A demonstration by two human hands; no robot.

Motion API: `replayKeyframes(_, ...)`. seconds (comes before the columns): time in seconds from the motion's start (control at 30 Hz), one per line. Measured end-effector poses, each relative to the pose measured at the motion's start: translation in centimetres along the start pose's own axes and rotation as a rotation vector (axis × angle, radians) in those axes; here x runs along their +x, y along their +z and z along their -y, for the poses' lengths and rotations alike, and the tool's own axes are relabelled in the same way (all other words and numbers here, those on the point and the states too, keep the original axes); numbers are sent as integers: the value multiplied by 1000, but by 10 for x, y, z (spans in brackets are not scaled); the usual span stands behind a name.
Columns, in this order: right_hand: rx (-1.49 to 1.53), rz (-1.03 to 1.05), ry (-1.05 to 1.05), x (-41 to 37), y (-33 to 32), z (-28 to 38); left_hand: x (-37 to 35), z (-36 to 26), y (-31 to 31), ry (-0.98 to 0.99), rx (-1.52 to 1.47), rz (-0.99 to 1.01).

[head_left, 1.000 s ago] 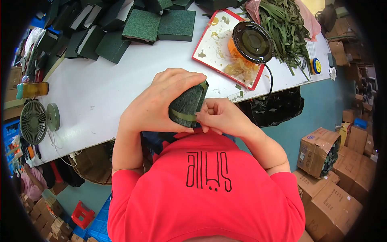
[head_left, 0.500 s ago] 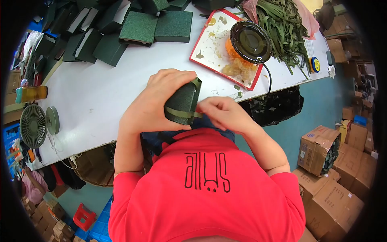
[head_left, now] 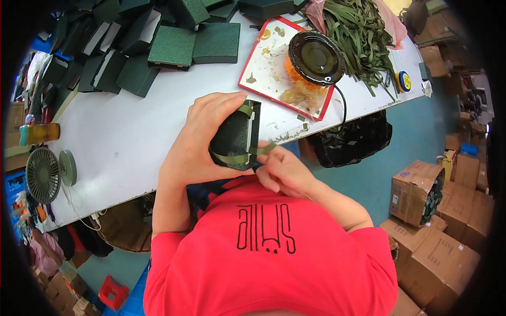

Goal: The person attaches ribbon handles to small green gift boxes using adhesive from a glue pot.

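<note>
My left hand (head_left: 203,139) is wrapped around a small dark green box (head_left: 232,129), thumb below and fingers over its top, holding it tilted above the table's front edge. A strip of olive green ribbon (head_left: 232,158) runs across the lower part of the box, and its loose end sticks out to the right. My right hand (head_left: 287,171) is closed beside the box's lower right corner, with the ribbon end at its fingers. More ribbon shows at the top of the box near my left fingertips.
A glue pot (head_left: 316,58) with dark liquid sits on a red-edged, glue-stained board (head_left: 263,71), its cable hanging over the edge. Green ribbons (head_left: 363,42) are heaped behind it. Several green boxes (head_left: 216,43) lie at the back left. A small fan (head_left: 43,175) stands left.
The box has turned slightly, showing more of its pale-lined side. My right hand has shifted down a little, and the ribbon end now points up and right from the box.
</note>
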State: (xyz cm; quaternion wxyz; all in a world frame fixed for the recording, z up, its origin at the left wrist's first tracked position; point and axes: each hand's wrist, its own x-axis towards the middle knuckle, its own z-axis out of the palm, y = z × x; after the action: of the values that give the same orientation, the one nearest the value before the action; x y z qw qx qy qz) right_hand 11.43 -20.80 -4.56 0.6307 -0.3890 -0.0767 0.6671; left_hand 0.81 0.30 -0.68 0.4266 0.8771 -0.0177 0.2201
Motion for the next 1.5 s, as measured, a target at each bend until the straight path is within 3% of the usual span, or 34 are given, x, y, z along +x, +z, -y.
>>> replayKeyframes(0.13, 283, -138, -284, -8, -11, 4, -6, -1, -6, -105, 15, 3)
replayKeyframes(0.27, 377, -269, -446, -18, -31, 16, -19, 6, -10, -159, 16, -45)
replayKeyframes(0.37, 363, -493, -472, -22, -29, 28, -29, 8, -13, -238, 42, -61)
replayKeyframes(0.63, 306, -486, -671, -14, -38, 36, -38, 6, -19, -331, 49, -39)
replayKeyframes(0.73, 142, -458, -695, -9, -50, 46, -33, 7, -13, -253, 66, -17)
replayKeyframes(0.83, -51, -610, -610, -7, -46, 64, -24, 6, -7, -170, 92, 48)
replayKeyframes(0.97, -137, -634, -596, -2, -53, 78, -14, 5, 1, -83, 122, 136)
replayKeyframes(1.5, -253, -625, -571, 8, -69, 97, -3, -4, 11, -60, 85, 131)
